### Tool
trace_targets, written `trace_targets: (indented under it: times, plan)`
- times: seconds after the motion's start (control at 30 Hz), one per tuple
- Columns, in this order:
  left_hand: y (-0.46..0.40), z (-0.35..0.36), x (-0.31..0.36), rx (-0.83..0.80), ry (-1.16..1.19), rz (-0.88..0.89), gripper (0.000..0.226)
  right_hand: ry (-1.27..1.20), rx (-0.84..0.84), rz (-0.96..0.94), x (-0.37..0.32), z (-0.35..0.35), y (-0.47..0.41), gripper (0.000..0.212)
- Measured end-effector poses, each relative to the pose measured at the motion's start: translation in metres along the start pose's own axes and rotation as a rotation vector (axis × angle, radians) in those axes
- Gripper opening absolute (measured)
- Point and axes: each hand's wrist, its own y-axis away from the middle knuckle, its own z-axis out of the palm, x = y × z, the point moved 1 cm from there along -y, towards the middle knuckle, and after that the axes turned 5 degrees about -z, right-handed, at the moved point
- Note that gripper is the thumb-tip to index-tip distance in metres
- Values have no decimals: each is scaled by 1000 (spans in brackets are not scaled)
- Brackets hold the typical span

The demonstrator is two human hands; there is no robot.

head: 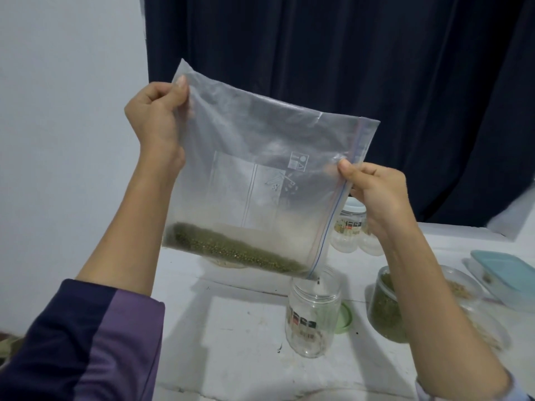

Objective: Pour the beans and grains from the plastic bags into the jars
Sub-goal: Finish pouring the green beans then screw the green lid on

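A person's left hand [157,117] pinches the upper corner of a clear zip bag [260,175], lifting it high above a white counter [237,342]. A band of green beans [231,250] lies along the bag's low edge, sloping down to the right toward the corner at the zip strip. That corner hangs just over the mouth of an open, nearly empty glass jar [314,314] standing on the counter, and a few beans appear to be dropping from it. The right hand [373,192] is closed on the zip edge, thumb in front, holding the opening in shape.

The likely trouble is a spill. The bag's mouth is far wider than the jar's, so if the left hand tips the bag steeply the beans may rush down together and overshoot the rim. A loosened pinch by the right hand could let the opening gape and scatter beans across the counter. The drooping corner could also knock the light jar.

A green lid [344,318] lies just behind the jar. Further right stands a jar of green beans [386,311], partly hidden by the right forearm, with a blue-lidded container [503,270] beyond.
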Motion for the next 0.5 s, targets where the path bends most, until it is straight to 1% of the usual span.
trace_targets:
  times: [0.17,0.27,0.33,0.43,0.5]
  plan:
    - [-1,-1,1,13,10,-2,32,8,-23,-1,-1,0,0,17]
    - [1,-1,2,17,11,3,30,4,4,-1,-4,1,0,15]
    - [1,-1,2,22,11,6,29,2,-25,-3,-4,2,0,14]
    - [0,-3,3,26,14,4,30,4,-4,-9,-5,2,0,15]
    - [0,-4,2,20,16,2,31,2,-20,-1,-4,3,0,14]
